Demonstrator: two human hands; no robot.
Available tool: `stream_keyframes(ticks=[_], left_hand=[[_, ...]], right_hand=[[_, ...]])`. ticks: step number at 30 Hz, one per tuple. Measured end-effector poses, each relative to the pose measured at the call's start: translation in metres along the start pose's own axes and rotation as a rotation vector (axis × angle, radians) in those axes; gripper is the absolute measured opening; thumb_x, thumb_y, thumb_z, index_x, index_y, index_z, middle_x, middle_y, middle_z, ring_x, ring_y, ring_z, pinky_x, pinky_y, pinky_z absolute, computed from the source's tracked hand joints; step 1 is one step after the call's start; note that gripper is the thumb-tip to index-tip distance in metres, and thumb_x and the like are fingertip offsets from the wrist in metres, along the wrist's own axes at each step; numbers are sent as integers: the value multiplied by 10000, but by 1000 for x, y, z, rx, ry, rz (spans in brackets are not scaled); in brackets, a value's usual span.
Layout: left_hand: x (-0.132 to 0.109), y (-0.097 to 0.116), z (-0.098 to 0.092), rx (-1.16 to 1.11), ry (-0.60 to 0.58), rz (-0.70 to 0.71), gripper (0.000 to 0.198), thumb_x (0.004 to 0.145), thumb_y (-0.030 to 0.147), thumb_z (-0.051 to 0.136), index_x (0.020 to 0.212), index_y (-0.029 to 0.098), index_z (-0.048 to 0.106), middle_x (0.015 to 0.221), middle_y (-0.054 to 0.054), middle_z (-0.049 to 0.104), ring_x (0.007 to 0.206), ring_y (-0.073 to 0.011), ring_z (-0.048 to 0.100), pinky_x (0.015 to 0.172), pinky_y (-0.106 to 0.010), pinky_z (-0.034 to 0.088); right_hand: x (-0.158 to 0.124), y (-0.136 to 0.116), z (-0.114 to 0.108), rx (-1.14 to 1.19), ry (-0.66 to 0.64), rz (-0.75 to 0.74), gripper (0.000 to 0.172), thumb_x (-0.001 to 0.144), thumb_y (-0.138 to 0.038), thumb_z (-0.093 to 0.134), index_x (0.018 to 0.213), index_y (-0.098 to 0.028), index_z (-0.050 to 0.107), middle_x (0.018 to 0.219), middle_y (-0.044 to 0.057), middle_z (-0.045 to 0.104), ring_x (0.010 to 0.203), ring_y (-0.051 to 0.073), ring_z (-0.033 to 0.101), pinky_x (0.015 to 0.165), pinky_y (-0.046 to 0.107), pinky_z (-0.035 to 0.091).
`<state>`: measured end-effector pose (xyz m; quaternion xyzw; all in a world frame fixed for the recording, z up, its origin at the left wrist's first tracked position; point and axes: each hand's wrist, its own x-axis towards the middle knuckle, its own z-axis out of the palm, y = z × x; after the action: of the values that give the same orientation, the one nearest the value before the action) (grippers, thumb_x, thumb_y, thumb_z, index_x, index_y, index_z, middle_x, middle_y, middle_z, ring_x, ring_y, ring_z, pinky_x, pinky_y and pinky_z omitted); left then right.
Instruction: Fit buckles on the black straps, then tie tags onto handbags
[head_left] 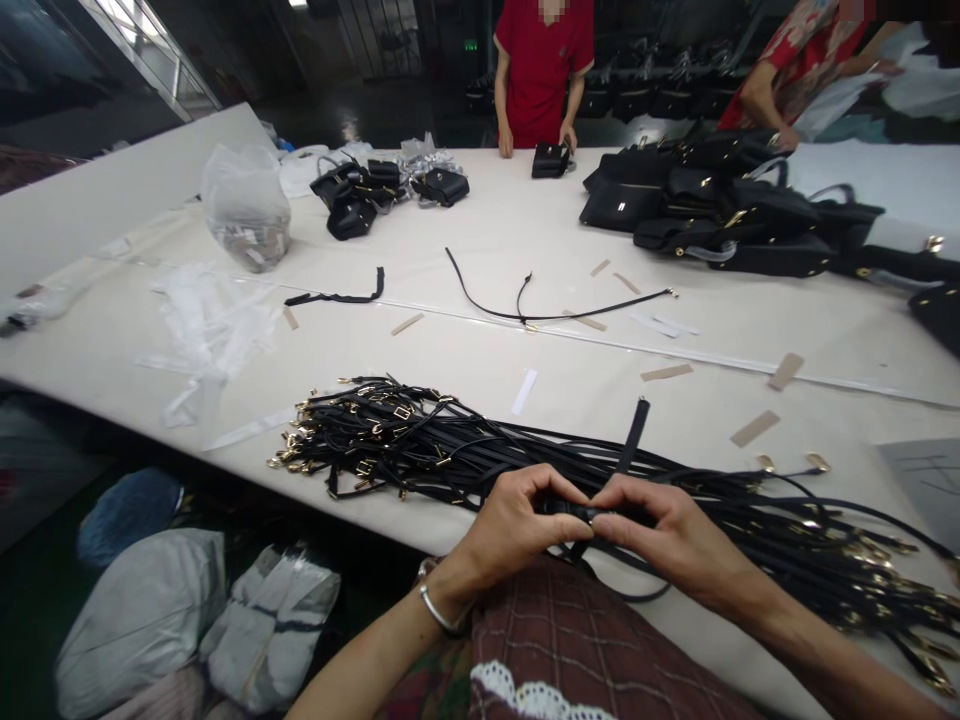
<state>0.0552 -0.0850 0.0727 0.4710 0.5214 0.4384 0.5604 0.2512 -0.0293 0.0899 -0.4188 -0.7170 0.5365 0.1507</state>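
Both my hands meet at the table's near edge, pinching one black strap [634,436] between thumbs and fingertips. My left hand [517,515] wears a silver bangle at the wrist and is closed on a folded part of the strap. My right hand [660,515] grips the same piece right beside it, fingertips nearly touching. One strap end sticks up beyond my right hand. Just behind and under my hands lies a long heap of black straps [420,440] with gold clasps and buckles at both ends. My fingers hide most of the held part.
One loose strap [480,308] and a black strip [337,297] lie mid-table among paper pieces [667,372]. Black handbags [720,205] pile up far right; more bags [352,200] and a plastic sack [247,210] stand left. Two people work across the table. Wrapped bundles [150,620] sit below left.
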Motion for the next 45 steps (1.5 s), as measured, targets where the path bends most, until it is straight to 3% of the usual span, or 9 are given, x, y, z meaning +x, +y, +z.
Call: stream_keyframes(ticks=[5, 9, 12, 15, 20, 24, 34, 37, 45], left_hand=[[-2, -10, 6, -345, 29, -118, 251, 661, 262, 841, 855, 136, 745, 761, -20, 681, 643, -107, 588, 597, -206, 463], [-1, -14, 12, -500, 34, -179, 330, 684, 357, 828, 899, 125, 735, 597, 41, 548, 437, -24, 366, 411, -165, 259], [-1, -12, 12, -474, 47, -174, 318, 700, 352, 818, 913, 131, 738, 613, 29, 576, 496, -41, 423, 475, -163, 327], [-2, -7, 10, -363, 65, -105, 230, 721, 285, 799, 890, 135, 753, 771, -23, 676, 698, -101, 564, 652, -188, 445], [-3, -1, 6, -247, 48, -70, 188, 745, 244, 768, 911, 155, 764, 803, -24, 693, 753, -128, 585, 690, -204, 454], [-4, -1, 6, -163, 76, -21, 167, 753, 221, 762, 912, 175, 773, 834, -21, 700, 789, -133, 592, 720, -206, 450], [0, -10, 13, -420, 33, -38, 160, 739, 228, 785, 891, 180, 781, 822, -18, 691, 746, -113, 601, 694, -190, 467], [1, -9, 13, -320, 48, 14, 160, 742, 220, 786, 898, 183, 786, 864, -34, 712, 834, -143, 623, 754, -204, 474], [3, -15, 10, -372, 61, -38, 185, 749, 281, 777, 907, 187, 756, 832, -11, 700, 726, -116, 595, 677, -203, 464]], right_hand=[[-6, 12, 22, 313, 137, 41, 290, 788, -483, 722, 789, -193, 715, 726, 17, 672, 687, 181, 605, 629, 266, 493], [-10, 22, 36, 395, 270, 31, 283, 789, -479, 737, 798, -197, 715, 753, 23, 680, 726, 189, 623, 671, 274, 512], [-10, 23, 34, 329, 279, 28, 272, 800, -483, 729, 845, -215, 721, 802, 18, 696, 762, 186, 631, 706, 266, 511], [-8, 18, 19, 202, 158, 41, 261, 822, -489, 708, 885, -237, 725, 829, 2, 700, 788, 177, 628, 733, 253, 495], [-5, 7, -4, 38, 7, 31, 243, 853, -483, 676, 935, -259, 723, 900, -8, 709, 849, 182, 625, 762, 251, 477], [-5, 3, -2, 5, 21, 14, 243, 856, -480, 673, 930, -253, 716, 880, -7, 707, 827, 181, 623, 739, 251, 478], [-4, 10, 2, 16, 110, -181, 149, 842, -374, 700, 913, -243, 716, 830, -8, 714, 757, 160, 647, 710, 236, 489], [-4, 4, -1, -33, 79, -168, 135, 865, -362, 675, 912, -242, 713, 811, -10, 704, 730, 152, 638, 687, 234, 480], [1, 8, 18, 125, 194, -87, 217, 838, -435, 670, 843, -221, 707, 767, 3, 681, 708, 169, 623, 657, 251, 491]])
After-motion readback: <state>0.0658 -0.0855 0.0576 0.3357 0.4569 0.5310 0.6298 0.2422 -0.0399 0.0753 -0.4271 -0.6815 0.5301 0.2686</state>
